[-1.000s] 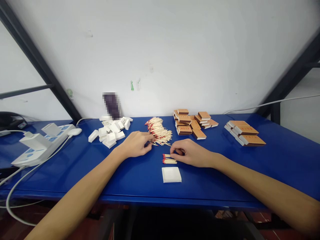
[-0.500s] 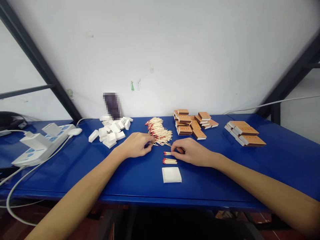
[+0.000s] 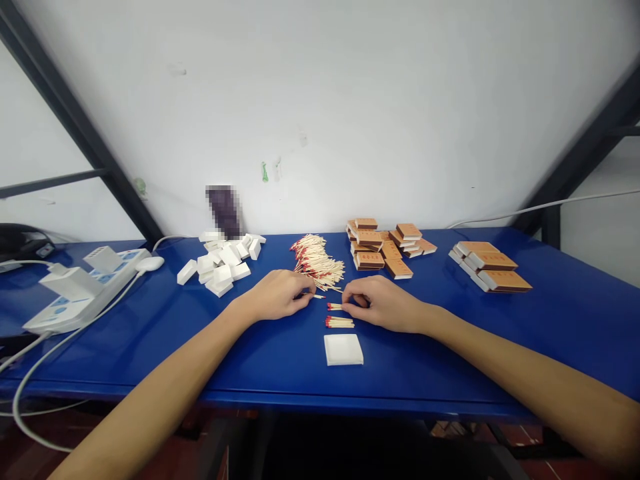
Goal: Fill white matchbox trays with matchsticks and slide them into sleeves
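My left hand (image 3: 285, 293) pinches a single match (image 3: 320, 297) by its pale end, with the red head pointing right. Just in front of the big heap of loose matches (image 3: 317, 261), it rests low over the table. My right hand (image 3: 377, 303) is closed on the pale ends of a few matches (image 3: 333, 307), whose red heads point left. Below these lies a small neat row of matches (image 3: 340, 322), heads also to the left. Nearest me is a white matchbox tray (image 3: 343, 350), lying flat.
Several white box trays (image 3: 220, 263) are piled at the left. Orange matchbox sleeves (image 3: 380, 247) stand stacked behind my right hand, and a group of matchboxes (image 3: 493, 267) sits farther right. A power strip (image 3: 85, 293) with cables occupies the blue table's (image 3: 450, 373) left end.
My left hand has drawn away from the heap, slightly right and toward me, with a match in its fingers. My right hand has stayed in place on its matches.
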The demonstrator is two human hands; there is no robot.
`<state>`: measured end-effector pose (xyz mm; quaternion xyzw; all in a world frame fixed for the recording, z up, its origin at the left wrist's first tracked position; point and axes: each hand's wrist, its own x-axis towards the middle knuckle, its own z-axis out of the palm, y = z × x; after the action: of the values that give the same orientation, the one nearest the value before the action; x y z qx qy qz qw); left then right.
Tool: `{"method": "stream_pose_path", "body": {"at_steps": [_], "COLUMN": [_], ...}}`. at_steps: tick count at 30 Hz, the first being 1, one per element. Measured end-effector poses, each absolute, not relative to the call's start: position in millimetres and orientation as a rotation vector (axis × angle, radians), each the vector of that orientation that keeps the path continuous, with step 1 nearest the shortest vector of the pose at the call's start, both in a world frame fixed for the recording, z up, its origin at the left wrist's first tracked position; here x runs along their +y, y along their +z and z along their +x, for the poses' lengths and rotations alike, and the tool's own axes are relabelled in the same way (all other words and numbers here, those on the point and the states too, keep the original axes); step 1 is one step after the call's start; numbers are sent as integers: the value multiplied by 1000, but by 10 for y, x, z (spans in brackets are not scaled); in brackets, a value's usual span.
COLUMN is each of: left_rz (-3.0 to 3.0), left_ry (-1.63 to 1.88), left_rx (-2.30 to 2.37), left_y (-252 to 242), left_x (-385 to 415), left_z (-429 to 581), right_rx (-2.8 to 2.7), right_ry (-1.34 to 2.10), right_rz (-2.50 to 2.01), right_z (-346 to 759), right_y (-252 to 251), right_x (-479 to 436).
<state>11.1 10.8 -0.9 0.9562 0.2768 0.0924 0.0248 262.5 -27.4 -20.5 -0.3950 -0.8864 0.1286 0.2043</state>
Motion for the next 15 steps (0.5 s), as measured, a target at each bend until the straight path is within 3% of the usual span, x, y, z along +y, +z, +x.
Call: {"method": "stream_pose_path", "body": {"at_steps": [15], "left_rz": [2934], "left_ry": [333], "left_rx": [910], "left_y": [-61], "left_x": [105], "left_z": [162], "right_rx": [-2319], "right_ry": [369], "right_rz": [-1187], "right_z": [2653], "right_y": [-265], "right_x": [-185]}}
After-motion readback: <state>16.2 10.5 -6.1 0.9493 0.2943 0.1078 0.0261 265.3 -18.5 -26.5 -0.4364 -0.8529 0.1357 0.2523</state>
